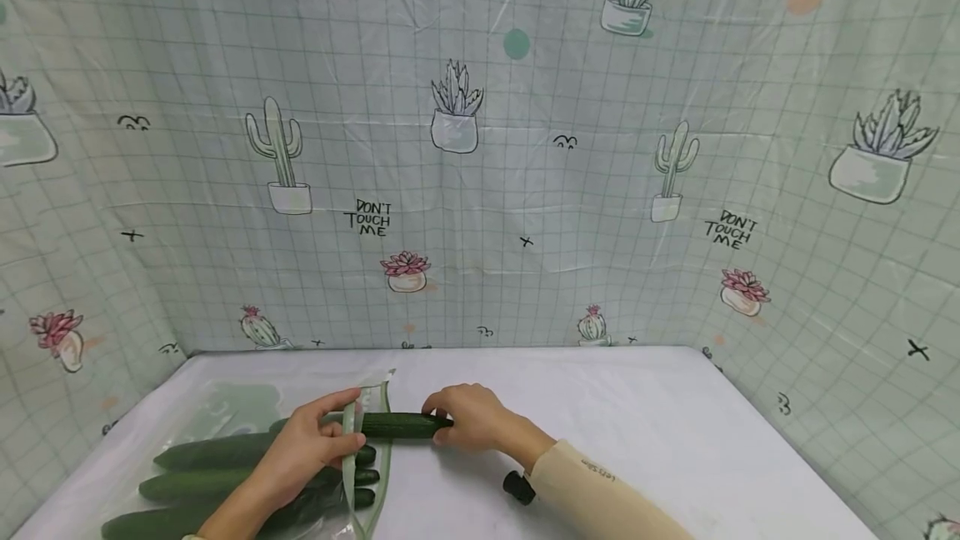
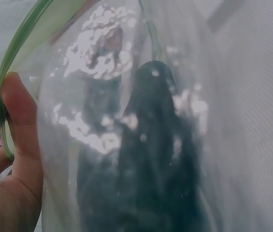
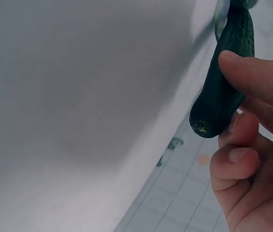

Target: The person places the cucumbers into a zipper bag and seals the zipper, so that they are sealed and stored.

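A clear zip bag with a green-edged mouth lies at the left of the table, its opening facing right. Inside it are several cucumbers. My left hand pinches one edge of the bag's mouth; in the left wrist view its thumb and fingers sit on either side of the green strip. My right hand holds another cucumber by its right end between thumb and fingers. The far end of this cucumber is inside the bag's mouth. In the right wrist view the cucumber's blunt tip sticks out past the fingers.
A small black cylindrical object is on the white tabletop beside my right forearm. A patterned curtain with cactus drawings hangs behind the table and at both sides.
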`<state>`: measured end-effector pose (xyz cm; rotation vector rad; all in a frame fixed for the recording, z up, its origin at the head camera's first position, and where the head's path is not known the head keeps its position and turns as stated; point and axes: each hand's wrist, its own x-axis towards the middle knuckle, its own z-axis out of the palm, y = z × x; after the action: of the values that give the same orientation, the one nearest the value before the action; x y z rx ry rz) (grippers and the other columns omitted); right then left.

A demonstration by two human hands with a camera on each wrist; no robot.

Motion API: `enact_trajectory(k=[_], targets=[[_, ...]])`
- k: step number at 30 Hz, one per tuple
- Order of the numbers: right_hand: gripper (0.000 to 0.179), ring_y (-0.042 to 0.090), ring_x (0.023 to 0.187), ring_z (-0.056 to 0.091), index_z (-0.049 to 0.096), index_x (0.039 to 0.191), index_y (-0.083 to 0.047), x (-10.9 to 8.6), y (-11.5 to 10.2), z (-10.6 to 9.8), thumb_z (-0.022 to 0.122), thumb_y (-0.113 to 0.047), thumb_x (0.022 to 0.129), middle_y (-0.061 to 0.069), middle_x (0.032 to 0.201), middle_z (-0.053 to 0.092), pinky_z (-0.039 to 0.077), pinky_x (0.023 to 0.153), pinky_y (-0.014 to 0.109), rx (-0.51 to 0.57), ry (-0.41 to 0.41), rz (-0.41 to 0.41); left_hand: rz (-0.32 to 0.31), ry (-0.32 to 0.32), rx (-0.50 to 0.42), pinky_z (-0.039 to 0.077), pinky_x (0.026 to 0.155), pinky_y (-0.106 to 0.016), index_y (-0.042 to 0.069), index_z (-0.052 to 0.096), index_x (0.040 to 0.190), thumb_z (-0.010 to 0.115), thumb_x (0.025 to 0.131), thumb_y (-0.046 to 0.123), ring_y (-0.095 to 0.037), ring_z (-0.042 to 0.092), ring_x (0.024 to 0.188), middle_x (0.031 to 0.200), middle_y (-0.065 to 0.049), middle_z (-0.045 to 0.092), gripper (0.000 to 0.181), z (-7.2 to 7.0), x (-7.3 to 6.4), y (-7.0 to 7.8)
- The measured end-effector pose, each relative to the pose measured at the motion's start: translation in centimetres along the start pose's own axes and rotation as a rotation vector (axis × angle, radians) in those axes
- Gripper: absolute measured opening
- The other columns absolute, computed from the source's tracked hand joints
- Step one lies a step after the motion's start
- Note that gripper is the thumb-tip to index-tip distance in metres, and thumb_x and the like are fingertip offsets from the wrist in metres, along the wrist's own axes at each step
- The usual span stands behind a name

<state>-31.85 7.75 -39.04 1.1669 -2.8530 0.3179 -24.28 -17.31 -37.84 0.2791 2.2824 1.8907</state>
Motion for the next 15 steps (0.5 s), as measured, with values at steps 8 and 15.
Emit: enact_trajectory(k=[8, 15], targets=[[0.034, 0.003, 0.083, 0.058, 0.070, 0.111, -0.023, 2.6, -1.9, 0.7, 0.078, -0.022, 0.079, -0.011, 0.092, 0.066, 0.046, 0.071, 0.025, 0.043, 0.023, -0.013, -0.008, 0.004, -0.008, 0.051, 0.064, -0.037, -0.002, 0.027, 0.149, 0.066, 0.088, 0.004, -0.014, 0.048, 0.062, 0.057, 0.002, 0.040, 0.073, 0.1, 0.0, 0.2], [0.031, 0.003, 0.081, 0.057, 0.070, 0.107, -0.022, 4.2, -3.0, 1.3, 0.080, -0.020, 0.077, -0.011, 0.090, 0.065, 0.045, 0.066, 0.024, 0.102, 0.008, -0.007, -0.009, 0.011, -0.012, 0.051, 0.064, -0.037, -0.003, 0.028, 0.148, 0.067, 0.087, 0.004, -0.014, 0.049, 0.062, 0.059, 0.002, 0.042, 0.073, -0.1, 0.0, 0.2]])
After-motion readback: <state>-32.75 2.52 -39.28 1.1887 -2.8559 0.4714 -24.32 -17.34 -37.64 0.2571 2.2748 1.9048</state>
